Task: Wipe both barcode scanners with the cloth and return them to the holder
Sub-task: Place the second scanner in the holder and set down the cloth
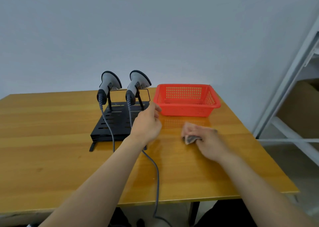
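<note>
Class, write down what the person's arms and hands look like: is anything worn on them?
The left hand and right hand are bare, with no gloves. The left forearm and right forearm are uncovered as far as the frame shows: no sleeve, watch or bracelet. Fingers too blurred to check for rings.

You are facing what looks like a plain stockroom or back office. A glossy wooden table (51, 157) stands against a bare pale grey wall (155, 28). At your right, white metal shelving (293, 68) holds a cardboard box (300, 106). On the table, a left scanner (109, 82) and a right scanner (138, 82) stand in a black holder (119, 121).
</note>
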